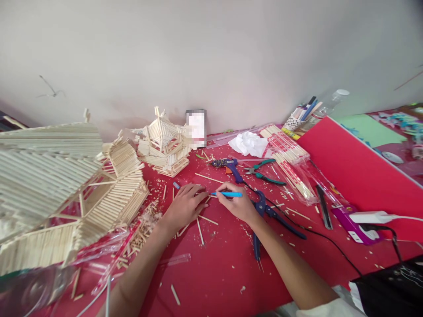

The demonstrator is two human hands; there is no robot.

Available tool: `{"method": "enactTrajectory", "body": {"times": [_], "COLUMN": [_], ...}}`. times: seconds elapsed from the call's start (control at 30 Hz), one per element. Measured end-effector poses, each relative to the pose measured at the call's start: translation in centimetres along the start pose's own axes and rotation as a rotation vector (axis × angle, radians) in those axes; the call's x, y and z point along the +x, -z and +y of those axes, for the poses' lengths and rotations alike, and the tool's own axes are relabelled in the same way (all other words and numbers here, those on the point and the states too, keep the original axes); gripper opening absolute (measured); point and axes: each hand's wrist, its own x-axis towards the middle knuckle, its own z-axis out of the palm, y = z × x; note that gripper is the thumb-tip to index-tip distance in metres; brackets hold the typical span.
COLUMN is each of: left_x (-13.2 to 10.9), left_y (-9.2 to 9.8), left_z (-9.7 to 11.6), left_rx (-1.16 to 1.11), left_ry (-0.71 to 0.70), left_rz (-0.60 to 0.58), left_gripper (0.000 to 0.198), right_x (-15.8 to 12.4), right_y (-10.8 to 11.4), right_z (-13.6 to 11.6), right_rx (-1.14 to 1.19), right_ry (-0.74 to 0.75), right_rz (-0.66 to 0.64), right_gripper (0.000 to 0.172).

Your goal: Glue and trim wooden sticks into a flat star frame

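Note:
My right hand (pixel 236 203) grips a blue pen (pixel 231 194), its tip pointing left toward my other hand. My left hand (pixel 187 203) rests low over the red tabletop, fingers curled and pressed down on a thin wooden stick (pixel 212 196); most of that stick is hidden under the fingers. The pen tip is close to the stick's visible end, and I cannot tell if they touch. Several loose wooden sticks (pixel 200 231) lie just below the left hand. A small blue-grey block (pixel 176 186) sits beside its knuckles.
Stick-built models, a large one (pixel 112 193) and a small pagoda (pixel 165 145), stand left and behind. Right of my hands lie a glue gun (pixel 233 169), green-handled pliers (pixel 269 177), a blue cutter (pixel 261 204), packs of chopsticks (pixel 294 171), a purple power strip (pixel 358 229) and cables.

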Motion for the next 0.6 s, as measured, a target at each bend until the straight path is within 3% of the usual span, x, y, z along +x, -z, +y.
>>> {"method": "enactTrajectory", "body": {"times": [0.13,0.3,0.4,0.6], "left_x": [0.0,-0.7,-1.2,-1.2], "left_y": [1.5,4.1,4.9,5.5], "left_z": [-0.6,-2.3,-2.7,-2.1], "left_rx": [0.015,0.191,0.268,0.292], "left_ry": [0.015,0.222,0.317,0.362], "left_rz": [0.048,0.05,-0.004,-0.107], "left_gripper": [0.037,0.058,0.055,0.045], "right_x": [-0.1,0.1,0.2,0.1], "right_y": [0.1,0.1,0.0,0.2], "right_z": [-0.1,0.0,-0.1,-0.1], "right_rx": [0.054,0.096,0.101,0.146], "right_ry": [0.005,0.01,0.016,0.029], "right_rz": [0.074,0.098,0.096,0.085], "right_gripper": [0.015,0.016,0.018,0.021]}}
